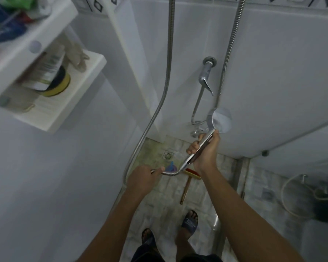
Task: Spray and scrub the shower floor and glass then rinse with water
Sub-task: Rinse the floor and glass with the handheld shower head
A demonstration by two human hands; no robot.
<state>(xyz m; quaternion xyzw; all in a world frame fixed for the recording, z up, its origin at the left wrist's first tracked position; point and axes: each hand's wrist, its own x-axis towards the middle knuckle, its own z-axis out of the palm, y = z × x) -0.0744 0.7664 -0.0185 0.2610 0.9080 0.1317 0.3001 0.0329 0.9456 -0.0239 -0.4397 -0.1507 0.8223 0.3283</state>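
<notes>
Both hands are busy here. Right hand (204, 154) has its fingers curled round the shower head (220, 121) handle, up by the wall. Left hand (142, 178) pinches the metal hose (170, 173) just below. Scrub brush (187, 183) lies on the tiled shower floor (165, 210), near the drain (168, 155).

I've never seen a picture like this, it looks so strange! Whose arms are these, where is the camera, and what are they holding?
There is no machine here: these are a person's two arms. The camera sits on the person's head and looks down, so you see what they see. The right hand grips the handle of the shower head, fingers curled round it. The left hand holds the metal hose that runs to it. On the tiled shower floor lie a long-handled scrub brush and a blue thing, too blurry to name, near the drain. A tap sticks out of the wall.
</notes>
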